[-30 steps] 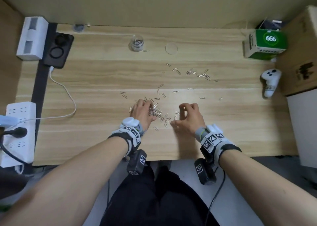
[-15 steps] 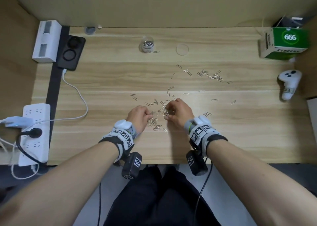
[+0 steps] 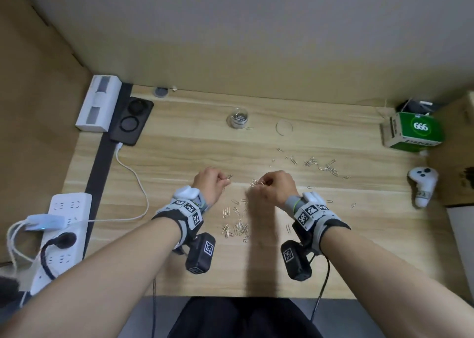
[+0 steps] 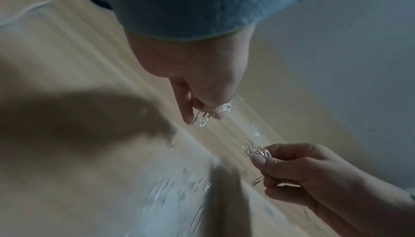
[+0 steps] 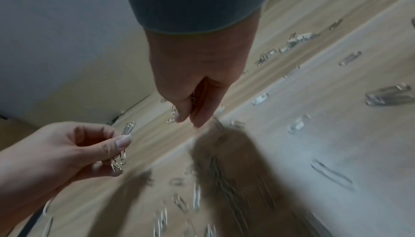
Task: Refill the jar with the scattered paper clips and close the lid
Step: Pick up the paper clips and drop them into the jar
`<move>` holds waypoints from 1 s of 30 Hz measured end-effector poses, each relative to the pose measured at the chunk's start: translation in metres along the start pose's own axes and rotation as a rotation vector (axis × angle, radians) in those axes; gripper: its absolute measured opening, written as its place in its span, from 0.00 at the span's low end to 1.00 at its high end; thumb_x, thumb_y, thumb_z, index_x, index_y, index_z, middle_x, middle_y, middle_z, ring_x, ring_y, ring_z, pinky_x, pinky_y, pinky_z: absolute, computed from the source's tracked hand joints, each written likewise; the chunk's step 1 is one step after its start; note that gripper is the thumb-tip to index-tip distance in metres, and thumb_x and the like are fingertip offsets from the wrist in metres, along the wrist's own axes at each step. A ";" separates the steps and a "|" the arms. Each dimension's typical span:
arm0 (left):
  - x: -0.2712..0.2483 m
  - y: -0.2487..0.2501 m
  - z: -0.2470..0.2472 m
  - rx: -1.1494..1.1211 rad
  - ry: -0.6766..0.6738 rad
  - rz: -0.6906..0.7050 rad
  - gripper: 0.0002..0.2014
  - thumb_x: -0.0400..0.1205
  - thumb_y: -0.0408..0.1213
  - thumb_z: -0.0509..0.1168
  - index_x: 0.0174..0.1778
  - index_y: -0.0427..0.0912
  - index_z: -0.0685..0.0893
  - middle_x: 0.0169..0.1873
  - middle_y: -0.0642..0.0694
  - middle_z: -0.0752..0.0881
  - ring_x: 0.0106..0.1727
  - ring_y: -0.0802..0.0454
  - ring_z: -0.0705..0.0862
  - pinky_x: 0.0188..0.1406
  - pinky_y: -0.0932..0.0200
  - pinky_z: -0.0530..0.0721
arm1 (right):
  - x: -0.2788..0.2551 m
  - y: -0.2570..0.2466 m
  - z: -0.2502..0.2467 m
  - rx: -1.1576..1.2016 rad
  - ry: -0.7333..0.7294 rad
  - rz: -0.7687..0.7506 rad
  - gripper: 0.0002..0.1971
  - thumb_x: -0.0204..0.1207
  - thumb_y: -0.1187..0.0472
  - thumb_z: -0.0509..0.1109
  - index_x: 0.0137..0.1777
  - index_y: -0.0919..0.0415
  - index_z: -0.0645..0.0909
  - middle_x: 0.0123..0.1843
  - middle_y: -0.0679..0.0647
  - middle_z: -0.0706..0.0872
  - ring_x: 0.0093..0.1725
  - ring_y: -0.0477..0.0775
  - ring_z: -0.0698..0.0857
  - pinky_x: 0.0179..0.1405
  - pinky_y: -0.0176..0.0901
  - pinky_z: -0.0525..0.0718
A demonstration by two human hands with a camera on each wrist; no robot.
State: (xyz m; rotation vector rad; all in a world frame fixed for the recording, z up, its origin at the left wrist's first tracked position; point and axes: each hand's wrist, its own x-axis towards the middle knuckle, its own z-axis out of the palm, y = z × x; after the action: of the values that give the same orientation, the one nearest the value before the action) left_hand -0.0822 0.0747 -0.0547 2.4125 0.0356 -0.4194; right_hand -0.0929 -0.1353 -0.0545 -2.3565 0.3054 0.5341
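Observation:
A small clear jar (image 3: 238, 118) with some clips inside stands open at the back of the desk, its clear round lid (image 3: 284, 127) lying flat to the right. My left hand (image 3: 214, 181) is raised above the desk and pinches a few paper clips (image 4: 203, 118). My right hand (image 3: 272, 186) is lifted too and grips a bunch of paper clips (image 4: 256, 150). A heap of loose clips (image 3: 237, 226) lies on the wood below and between both hands. More scattered clips (image 3: 323, 166) lie further right and back.
A white power strip (image 3: 59, 235) with plugs and a white cable (image 3: 133, 183) lie at the left. A black charger pad (image 3: 132, 121) and a white box (image 3: 98, 103) sit back left. A green carton (image 3: 415, 132) and a white controller (image 3: 422, 187) stand at the right.
Both hands have lifted off the desk and moved back toward the jar, each carrying clips. The camera has tilted up, showing more wall.

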 end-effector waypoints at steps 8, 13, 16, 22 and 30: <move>0.076 0.046 -0.040 -0.127 0.059 0.039 0.06 0.74 0.38 0.74 0.37 0.41 0.86 0.34 0.47 0.86 0.38 0.47 0.84 0.41 0.55 0.80 | 0.057 -0.045 -0.056 0.303 0.069 0.053 0.07 0.71 0.62 0.81 0.36 0.64 0.87 0.27 0.56 0.87 0.25 0.56 0.87 0.39 0.62 0.91; 0.140 0.066 -0.041 -0.143 0.074 0.017 0.06 0.73 0.38 0.75 0.34 0.43 0.85 0.35 0.47 0.87 0.38 0.45 0.85 0.41 0.53 0.82 | 0.102 -0.045 -0.064 0.386 0.073 0.110 0.07 0.70 0.64 0.82 0.36 0.65 0.87 0.28 0.55 0.86 0.23 0.53 0.85 0.38 0.64 0.91; 0.176 0.072 -0.034 -0.134 0.074 0.002 0.06 0.73 0.39 0.75 0.35 0.43 0.86 0.33 0.48 0.87 0.38 0.46 0.85 0.40 0.52 0.83 | 0.125 -0.034 -0.061 0.388 0.056 0.150 0.07 0.69 0.63 0.82 0.34 0.60 0.87 0.25 0.53 0.85 0.22 0.53 0.85 0.39 0.63 0.91; 0.220 0.075 -0.025 -0.034 0.106 0.032 0.05 0.76 0.38 0.73 0.40 0.41 0.86 0.41 0.46 0.86 0.40 0.48 0.81 0.42 0.54 0.79 | 0.149 -0.022 -0.055 0.417 0.047 0.190 0.10 0.66 0.62 0.84 0.30 0.56 0.86 0.23 0.47 0.85 0.22 0.51 0.84 0.38 0.60 0.92; 0.223 0.076 -0.023 0.057 -0.024 0.081 0.02 0.73 0.36 0.72 0.37 0.45 0.90 0.38 0.49 0.88 0.42 0.48 0.84 0.39 0.59 0.77 | 0.157 -0.029 -0.057 0.410 0.036 0.178 0.09 0.66 0.60 0.84 0.30 0.55 0.85 0.24 0.48 0.85 0.24 0.52 0.84 0.39 0.57 0.90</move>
State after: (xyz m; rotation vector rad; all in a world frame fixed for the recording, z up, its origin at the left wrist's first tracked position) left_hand 0.1464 0.0125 -0.0593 2.4550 -0.0855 -0.4171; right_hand 0.0730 -0.1635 -0.0707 -1.9528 0.5872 0.4614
